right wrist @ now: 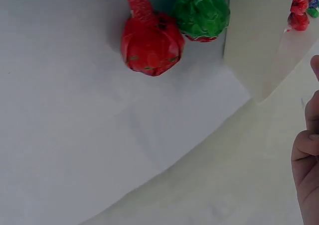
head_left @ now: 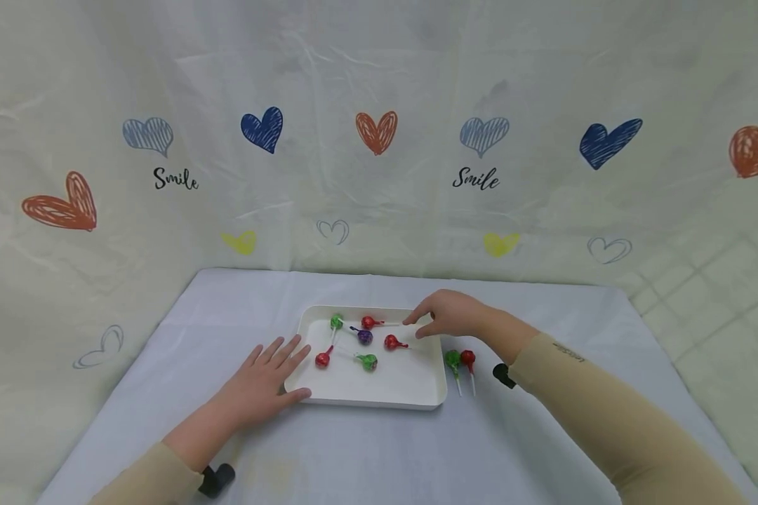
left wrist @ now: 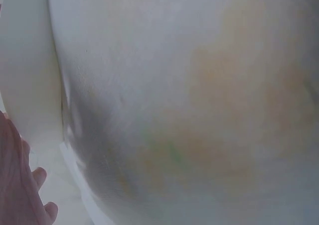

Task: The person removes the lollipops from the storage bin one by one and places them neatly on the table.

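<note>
My left hand (head_left: 262, 384) rests with fingers spread at the left edge of a white tray (head_left: 379, 394). Several wrapped lollipops lie in the tray. Over its far right corner is my right hand (head_left: 453, 313), thumb and index finger apart. Its index fingertip is close to the stick of a red lollipop (head_left: 369, 322); contact cannot be made out. Around that one lie a purple lollipop (head_left: 364, 337), another red lollipop (head_left: 392, 341) and a green lollipop (head_left: 369, 362). The right wrist view shows only part of the right hand (right wrist: 306, 155).
Just right of the tray, a green lollipop (head_left: 453, 359) and a red lollipop (head_left: 468, 358) lie side by side on the white-covered table (head_left: 379, 456). Behind the table hangs a pale sheet (head_left: 379, 196) printed with hearts.
</note>
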`<state>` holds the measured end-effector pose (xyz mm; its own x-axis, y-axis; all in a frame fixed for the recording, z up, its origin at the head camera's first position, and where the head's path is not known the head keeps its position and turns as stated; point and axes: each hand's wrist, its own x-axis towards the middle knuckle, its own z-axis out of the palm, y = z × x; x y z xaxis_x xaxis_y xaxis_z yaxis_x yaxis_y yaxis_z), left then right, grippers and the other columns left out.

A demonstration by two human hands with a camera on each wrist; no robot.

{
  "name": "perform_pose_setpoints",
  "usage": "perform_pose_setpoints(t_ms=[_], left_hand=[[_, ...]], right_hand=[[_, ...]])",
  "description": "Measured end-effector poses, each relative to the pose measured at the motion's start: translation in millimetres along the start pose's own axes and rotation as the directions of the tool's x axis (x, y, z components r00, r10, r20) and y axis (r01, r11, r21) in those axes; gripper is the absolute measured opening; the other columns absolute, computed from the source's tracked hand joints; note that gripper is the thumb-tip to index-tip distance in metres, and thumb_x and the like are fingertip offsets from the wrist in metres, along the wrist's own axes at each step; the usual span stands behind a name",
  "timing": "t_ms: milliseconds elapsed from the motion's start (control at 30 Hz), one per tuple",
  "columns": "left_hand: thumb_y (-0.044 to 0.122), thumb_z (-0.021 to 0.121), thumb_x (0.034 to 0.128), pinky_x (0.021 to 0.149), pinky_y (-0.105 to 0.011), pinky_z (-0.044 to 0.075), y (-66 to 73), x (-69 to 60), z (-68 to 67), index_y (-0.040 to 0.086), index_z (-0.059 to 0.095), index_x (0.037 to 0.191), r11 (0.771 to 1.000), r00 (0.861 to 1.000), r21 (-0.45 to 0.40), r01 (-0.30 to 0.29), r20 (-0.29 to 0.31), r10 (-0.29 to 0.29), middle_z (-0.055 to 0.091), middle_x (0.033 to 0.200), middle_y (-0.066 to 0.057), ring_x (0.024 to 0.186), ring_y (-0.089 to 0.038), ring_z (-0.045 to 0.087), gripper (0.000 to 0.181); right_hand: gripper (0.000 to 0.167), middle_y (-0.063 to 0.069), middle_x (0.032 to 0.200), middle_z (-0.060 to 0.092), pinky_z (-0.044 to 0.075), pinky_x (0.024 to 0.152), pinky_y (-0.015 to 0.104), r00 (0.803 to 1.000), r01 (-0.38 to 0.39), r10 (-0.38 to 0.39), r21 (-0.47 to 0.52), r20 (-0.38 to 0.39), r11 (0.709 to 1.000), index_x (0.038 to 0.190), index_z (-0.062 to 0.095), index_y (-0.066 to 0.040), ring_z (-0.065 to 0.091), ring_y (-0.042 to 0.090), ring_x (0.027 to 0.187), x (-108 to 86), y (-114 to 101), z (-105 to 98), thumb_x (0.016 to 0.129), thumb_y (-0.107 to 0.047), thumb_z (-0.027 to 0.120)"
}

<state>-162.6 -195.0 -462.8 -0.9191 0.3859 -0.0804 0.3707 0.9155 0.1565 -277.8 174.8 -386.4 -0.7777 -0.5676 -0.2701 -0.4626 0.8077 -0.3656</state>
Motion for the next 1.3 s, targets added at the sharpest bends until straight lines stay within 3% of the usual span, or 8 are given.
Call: perform_pose_setpoints(t_ms=[233, 500, 933, 1300], left_hand=[[0.068, 0.053, 0.0901, 0.118, -0.061, 0.011, -0.5, -0.6, 1.4, 0.024, 0.028, 0.158, 1.000, 1.000, 0.002, 0.009, 0.013, -0.009, 0.018, 0.165, -0.004, 0.150, -0.035, 0.015, 0.085], [0.070, 0.052, 0.0896, 0.118, -0.062, 0.010, -1.4, 0.3, 2.7, 0.023, 0.028, 0.158, 1.000, 1.000, -0.013, 0.002, 0.009, -0.002, 0.018, 0.165, -0.005, 0.150, -0.036, 0.014, 0.087], [0.071, 0.051, 0.0893, 0.119, -0.060, 0.009, -1.0, 3.6, 4.1, 0.026, 0.024, 0.159, 1.000, 0.999, -0.003, 0.020, 0.027, -0.020, 0.014, 0.166, -0.001, 0.151, -0.033, 0.012, 0.087], [0.074, 0.048, 0.0887, 0.119, -0.060, 0.009, -4.3, 3.0, 5.7, 0.027, 0.023, 0.159, 1.000, 0.999, 0.007, 0.028, 0.023, -0.028, 0.013, 0.166, -0.001, 0.151, -0.033, 0.011, 0.088]], right_hand=[[0.028, -0.015, 0.113, 0.069, 0.051, 0.088, 0.033, 0.999, 0.042, -0.039, -0.089, 0.030, 0.995, 0.114, 0.075, -0.038, 0.062, 0.014, 0.103, 21.1, -13.7, 9.3, 0.086, -0.034, 0.079], [0.030, -0.009, 0.117, 0.070, 0.049, 0.098, 0.040, 0.994, 0.085, -0.071, -0.173, 0.086, 0.981, 0.117, 0.075, -0.034, 0.060, 0.018, 0.114, 35.8, -28.0, 16.9, 0.088, -0.028, 0.078], [0.030, -0.014, 0.113, 0.067, 0.048, 0.096, 0.035, 0.987, 0.031, 0.006, -0.224, 0.163, 0.974, 0.115, 0.074, -0.040, 0.056, 0.011, 0.101, 48.4, -37.3, 22.8, 0.090, -0.022, 0.075], [0.021, -0.018, 0.101, 0.069, 0.050, 0.093, 0.035, 0.987, -0.007, 0.038, -0.198, 0.156, 0.980, 0.105, 0.078, -0.036, 0.056, 0.010, 0.096, 51.8, -33.7, 27.4, 0.089, -0.023, 0.077]])
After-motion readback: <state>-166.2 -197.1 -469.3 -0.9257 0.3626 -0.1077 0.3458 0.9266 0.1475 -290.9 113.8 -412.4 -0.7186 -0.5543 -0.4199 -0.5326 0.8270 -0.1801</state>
